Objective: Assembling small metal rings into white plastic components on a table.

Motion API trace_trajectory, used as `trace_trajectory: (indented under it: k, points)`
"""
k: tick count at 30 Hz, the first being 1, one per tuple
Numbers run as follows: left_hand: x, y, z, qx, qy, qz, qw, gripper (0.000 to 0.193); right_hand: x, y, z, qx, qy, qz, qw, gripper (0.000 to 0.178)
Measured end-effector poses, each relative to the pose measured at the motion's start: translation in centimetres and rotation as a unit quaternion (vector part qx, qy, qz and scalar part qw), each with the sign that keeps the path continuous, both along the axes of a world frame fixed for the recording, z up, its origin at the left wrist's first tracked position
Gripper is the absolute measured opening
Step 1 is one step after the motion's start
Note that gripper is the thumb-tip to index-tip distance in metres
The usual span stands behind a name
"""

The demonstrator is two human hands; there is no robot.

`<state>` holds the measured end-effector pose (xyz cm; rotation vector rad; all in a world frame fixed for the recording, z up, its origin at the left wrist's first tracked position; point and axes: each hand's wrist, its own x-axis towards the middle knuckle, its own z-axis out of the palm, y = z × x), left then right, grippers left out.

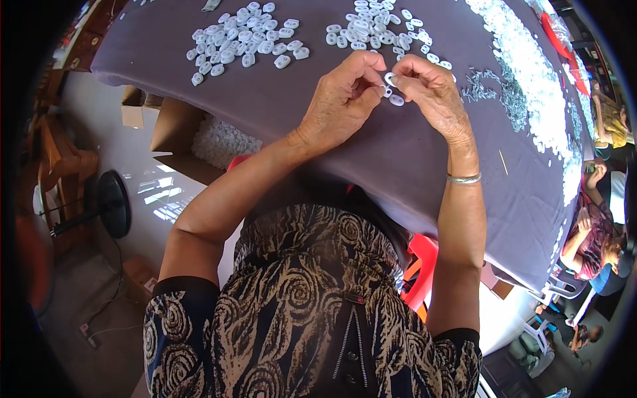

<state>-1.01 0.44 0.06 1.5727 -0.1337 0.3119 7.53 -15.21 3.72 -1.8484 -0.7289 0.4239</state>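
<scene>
My two hands meet over the grey cloth, fingertips almost touching. My right hand [432, 94] is closed in a pinch on a white oval plastic piece [389, 79] with an opening in it. My left hand [345, 93] is also pinched, with a small white plastic part [387, 91] at its fingertips, partly hidden by them. Just beneath the fingers lies another white oval piece [397, 100]. Beyond my hands are two loose piles of white two-hole oval pieces, a left pile [239, 34] and a right pile [363, 26].
Small thin metallic bits, spring-like, form a heap [513, 99] to the right, beside a long bank of white parts [524, 53]. A thin yellowish stick [503, 162] lies on the tablecloth [398, 166]. An open carton [176, 136] of white parts stands below left. Other people sit at far right.
</scene>
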Motion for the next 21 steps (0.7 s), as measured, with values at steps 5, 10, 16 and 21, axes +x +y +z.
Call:
trace_trajectory:
  k: [5,10,16,21]
  points:
    - [-0.01,-0.06,-0.14,-0.010,0.009,0.003,1.000,0.028,0.25,-0.04,-0.24,-0.037,-0.004,0.026,0.999,0.009]
    - [-0.11,0.02,-0.30,0.011,0.024,-0.002,1.000,0.026,0.06,0.24,-0.42,-0.055,-0.028,0.015,0.998,0.011]
    - [-0.14,-0.25,0.30,-0.044,0.055,0.016,0.997,0.024,0.04,0.20,-0.01,-0.085,-0.021,0.020,0.996,0.007]
    - [0.10,0.10,-0.30,-0.013,0.022,-0.009,1.000,0.016,-0.06,0.12,-0.03,-0.090,-0.083,0.017,0.992,0.007]
